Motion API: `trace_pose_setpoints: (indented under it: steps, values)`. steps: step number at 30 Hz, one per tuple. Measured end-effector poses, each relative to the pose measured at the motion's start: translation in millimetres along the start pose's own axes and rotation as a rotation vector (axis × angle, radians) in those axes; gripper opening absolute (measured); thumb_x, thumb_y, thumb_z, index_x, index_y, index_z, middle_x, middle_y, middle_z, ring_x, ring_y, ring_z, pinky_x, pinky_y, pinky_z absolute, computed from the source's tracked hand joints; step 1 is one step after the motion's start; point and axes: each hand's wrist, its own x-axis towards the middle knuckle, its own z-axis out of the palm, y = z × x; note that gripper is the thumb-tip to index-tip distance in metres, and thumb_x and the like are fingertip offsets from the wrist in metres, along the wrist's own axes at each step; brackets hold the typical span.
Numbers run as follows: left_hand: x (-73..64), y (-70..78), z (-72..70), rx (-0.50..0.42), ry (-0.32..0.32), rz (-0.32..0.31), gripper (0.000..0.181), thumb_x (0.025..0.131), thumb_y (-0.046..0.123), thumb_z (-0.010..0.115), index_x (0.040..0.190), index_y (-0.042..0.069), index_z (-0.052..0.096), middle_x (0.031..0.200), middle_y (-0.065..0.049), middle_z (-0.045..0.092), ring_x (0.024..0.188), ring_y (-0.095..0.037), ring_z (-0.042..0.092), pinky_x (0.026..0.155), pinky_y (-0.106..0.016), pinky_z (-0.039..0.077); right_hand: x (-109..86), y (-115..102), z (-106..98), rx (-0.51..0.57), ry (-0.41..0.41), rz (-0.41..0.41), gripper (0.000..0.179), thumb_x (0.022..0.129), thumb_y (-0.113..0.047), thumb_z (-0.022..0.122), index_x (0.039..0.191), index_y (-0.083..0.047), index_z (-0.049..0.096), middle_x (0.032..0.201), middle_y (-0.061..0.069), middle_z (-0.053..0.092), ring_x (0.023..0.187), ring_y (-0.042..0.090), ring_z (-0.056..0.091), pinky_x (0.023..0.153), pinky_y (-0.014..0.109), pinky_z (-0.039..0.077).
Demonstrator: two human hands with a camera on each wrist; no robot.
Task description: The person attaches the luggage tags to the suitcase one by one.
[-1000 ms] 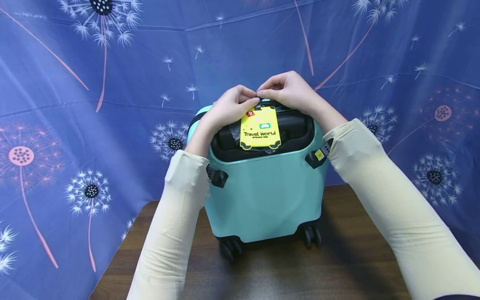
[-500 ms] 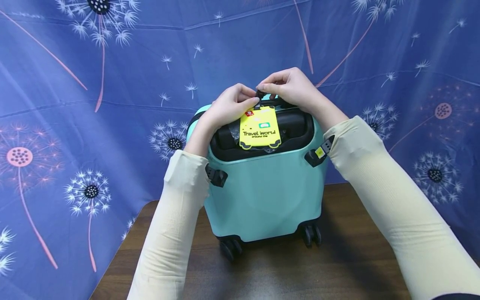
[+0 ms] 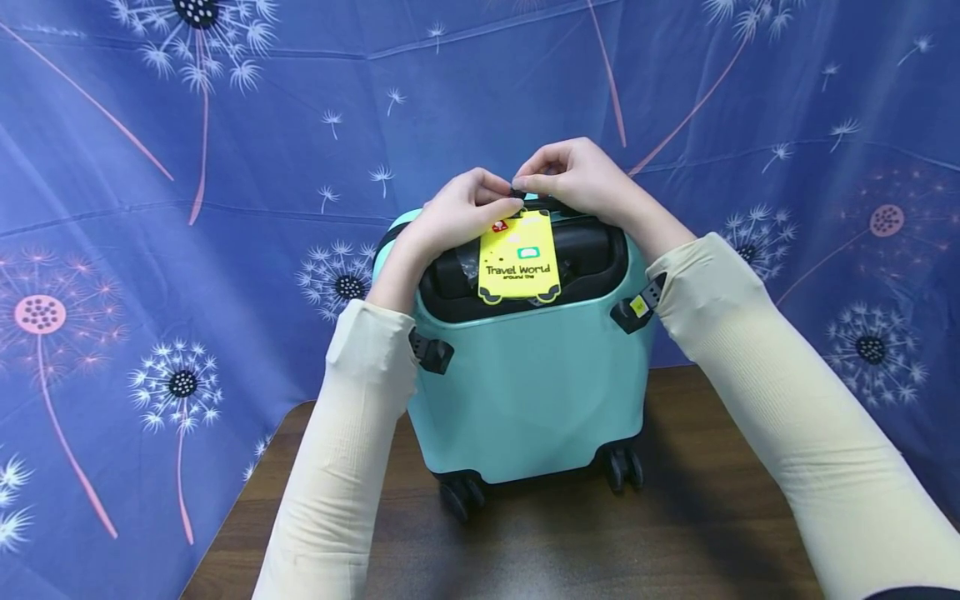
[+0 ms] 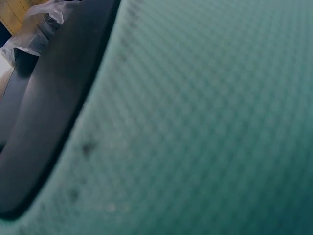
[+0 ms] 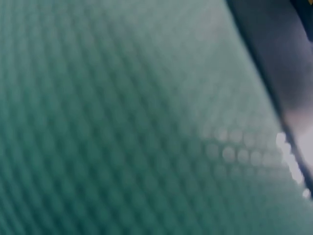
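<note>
A yellow luggage tag [image 3: 519, 258] printed "Travel World" hangs over the black handle area on top of a mint-green suitcase [image 3: 532, 392]. My left hand [image 3: 467, 208] pinches the tag's short black strap between thumb and fingers, just above the tag. Close beside it, my right hand [image 3: 573, 177] pinches the strap's upper end, and the fingertips of both hands nearly meet. Most of the strap is hidden by the fingers. Both wrist views show mainly the blurred, textured suitcase shell [image 4: 205, 117], with the black handle trim [image 4: 68, 83] at one side.
The suitcase stands upright on its black wheels [image 3: 621, 468] on a brown wooden table [image 3: 570, 550]. Crumpled clear plastic [image 4: 41, 27] shows by the handle in the left wrist view. Behind hangs a blue dandelion-print cloth [image 3: 262, 142].
My right hand rose slightly, baring more of the black strap, then came back down towards the left fingertips. The tag has shifted a little lower. The suitcase stays put.
</note>
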Motion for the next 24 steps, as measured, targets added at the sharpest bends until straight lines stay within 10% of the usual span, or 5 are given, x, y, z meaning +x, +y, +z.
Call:
trace_pose_setpoints:
  steps: [11, 24]
  values:
    - [-0.3, 2.1, 0.4, -0.015, -0.008, -0.007, 0.043, 0.091, 0.033, 0.060, 0.126, 0.010, 0.050, 0.124, -0.002, 0.063, 0.109, -0.009, 0.058, 0.103, -0.030, 0.032, -1.5, -0.9, -0.9, -0.023, -0.003, 0.051, 0.037, 0.096, -0.035, 0.051, 0.117, -0.008, 0.065, 0.110, 0.005, 0.062, 0.086, 0.016, 0.052, 0.078, 0.026, 0.042]
    - [0.6, -0.2, 0.1, 0.036, -0.004, 0.042, 0.037, 0.090, 0.036, 0.061, 0.118, 0.012, 0.055, 0.109, -0.001, 0.064, 0.093, -0.010, 0.058, 0.100, -0.033, 0.031, -4.4, -5.2, -0.4, -0.032, 0.015, 0.085, 0.035, 0.089, -0.034, 0.063, 0.108, -0.006, 0.068, 0.092, -0.002, 0.064, 0.086, 0.011, 0.051, 0.075, 0.024, 0.042]
